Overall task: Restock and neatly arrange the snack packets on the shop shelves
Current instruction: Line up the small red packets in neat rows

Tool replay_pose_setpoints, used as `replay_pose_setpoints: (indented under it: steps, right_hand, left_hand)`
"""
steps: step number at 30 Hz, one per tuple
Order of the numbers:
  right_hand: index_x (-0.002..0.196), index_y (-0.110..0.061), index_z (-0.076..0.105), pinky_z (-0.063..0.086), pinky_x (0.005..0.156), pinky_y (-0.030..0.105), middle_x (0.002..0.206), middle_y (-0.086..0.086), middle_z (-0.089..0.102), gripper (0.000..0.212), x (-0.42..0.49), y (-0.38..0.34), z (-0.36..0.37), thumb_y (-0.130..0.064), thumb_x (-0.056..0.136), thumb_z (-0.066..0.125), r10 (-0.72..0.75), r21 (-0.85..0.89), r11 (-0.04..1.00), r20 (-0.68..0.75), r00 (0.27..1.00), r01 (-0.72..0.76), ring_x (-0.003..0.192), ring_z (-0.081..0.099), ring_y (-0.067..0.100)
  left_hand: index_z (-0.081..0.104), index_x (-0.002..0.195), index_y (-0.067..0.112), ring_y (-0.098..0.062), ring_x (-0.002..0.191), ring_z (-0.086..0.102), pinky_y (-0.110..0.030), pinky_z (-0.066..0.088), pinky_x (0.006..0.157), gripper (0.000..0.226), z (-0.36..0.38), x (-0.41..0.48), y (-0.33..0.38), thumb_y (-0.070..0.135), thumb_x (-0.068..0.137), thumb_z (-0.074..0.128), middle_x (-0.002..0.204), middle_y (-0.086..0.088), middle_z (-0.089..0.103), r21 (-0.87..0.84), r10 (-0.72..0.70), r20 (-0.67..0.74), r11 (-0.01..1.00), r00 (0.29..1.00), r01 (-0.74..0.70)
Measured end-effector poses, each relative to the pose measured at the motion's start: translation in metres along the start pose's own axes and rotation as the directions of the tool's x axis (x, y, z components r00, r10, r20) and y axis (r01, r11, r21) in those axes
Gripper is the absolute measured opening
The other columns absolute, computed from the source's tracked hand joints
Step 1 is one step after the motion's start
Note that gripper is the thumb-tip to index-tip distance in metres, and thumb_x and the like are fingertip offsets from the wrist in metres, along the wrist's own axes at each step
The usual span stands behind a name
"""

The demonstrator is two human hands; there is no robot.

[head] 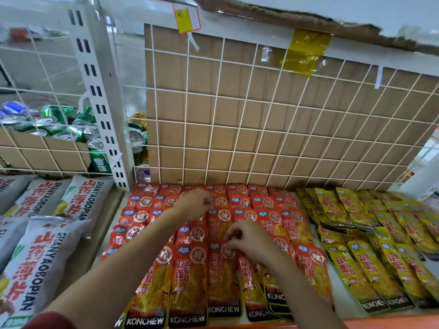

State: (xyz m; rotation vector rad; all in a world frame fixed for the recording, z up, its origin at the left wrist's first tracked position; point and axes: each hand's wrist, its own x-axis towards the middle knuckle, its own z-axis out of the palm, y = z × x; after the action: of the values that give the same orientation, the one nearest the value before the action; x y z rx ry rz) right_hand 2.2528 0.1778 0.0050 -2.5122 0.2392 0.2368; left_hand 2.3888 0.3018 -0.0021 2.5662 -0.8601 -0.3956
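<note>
Red snack packets lie in overlapping rows across the middle of the shelf. To their right lie yellow snack packets in similar rows. My left hand reaches over the far rows of red packets, fingers curled and pinching the top of a red packet there. Nearer to me, my right hand pinches the top edge of a red packet in the front row. Both forearms cover part of the red rows.
A white wire grid backed by cardboard closes the shelf behind the packets. Grey and white snack bags fill the left bay beyond a white upright post. Drink cans sit in a carton behind the grid. An orange shelf edge runs along the front.
</note>
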Motion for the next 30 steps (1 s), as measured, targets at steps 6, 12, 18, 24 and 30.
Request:
replay_pose_setpoints:
  steps: [6,12,18,24,30]
  right_hand:
    - [0.095,-0.017,0.069,0.041,0.081,0.023,0.102,-0.005,0.064,0.011,0.007,0.0,-0.002,-0.017,0.086,0.064,-0.015,0.024,1.0,-0.08,0.997,0.017,0.091,0.052,0.006]
    - [0.094,-0.018,0.07,0.042,0.085,0.022,0.103,-0.005,0.066,0.011,0.015,0.004,-0.003,-0.018,0.084,0.065,-0.015,0.065,0.998,-0.14,0.99,0.024,0.095,0.056,0.007]
    - [0.087,-0.019,0.066,0.044,0.072,0.013,0.085,-0.012,0.061,0.01,0.019,0.005,-0.002,-0.013,0.08,0.069,-0.019,0.146,0.988,-0.225,0.974,0.053,0.083,0.056,0.004]
    - [0.092,-0.021,0.063,0.048,0.083,0.021,0.093,-0.011,0.06,0.011,0.017,0.007,0.0,-0.016,0.083,0.066,-0.03,0.104,0.993,-0.266,0.964,0.06,0.09,0.056,0.006]
    - [0.093,-0.026,0.058,0.038,0.071,0.006,0.093,-0.018,0.054,0.005,-0.004,0.018,-0.003,-0.026,0.089,0.059,-0.051,-0.007,0.999,-0.372,0.927,0.052,0.085,0.05,-0.002]
  left_hand:
    - [0.062,0.104,0.013,-0.019,0.099,0.056,-0.033,0.046,0.087,0.018,0.003,0.002,-0.001,0.025,0.092,0.055,0.11,-0.003,0.061,-0.064,-0.007,-0.024,0.998,1.0,0.005]
    - [0.063,0.093,0.019,-0.014,0.091,0.056,-0.032,0.045,0.084,0.009,0.0,-0.005,-0.007,0.025,0.086,0.063,0.096,0.004,0.059,-0.112,0.129,-0.239,0.981,0.963,-0.159]
    - [0.068,0.1,0.017,-0.006,0.089,0.052,-0.018,0.041,0.076,0.018,-0.001,-0.022,-0.006,0.027,0.086,0.064,0.096,0.005,0.061,-0.064,0.343,0.071,0.939,0.937,-0.339]
    - [0.066,0.104,0.017,-0.004,0.085,0.049,-0.009,0.035,0.065,0.018,0.005,-0.026,0.0,0.022,0.088,0.061,0.104,0.003,0.063,-0.031,0.302,0.076,0.953,0.95,-0.301]
    - [0.066,0.1,0.016,-0.004,0.083,0.05,-0.015,0.039,0.07,0.013,0.01,-0.025,0.0,0.019,0.088,0.062,0.098,0.005,0.062,-0.07,0.279,0.04,0.959,0.959,-0.276]
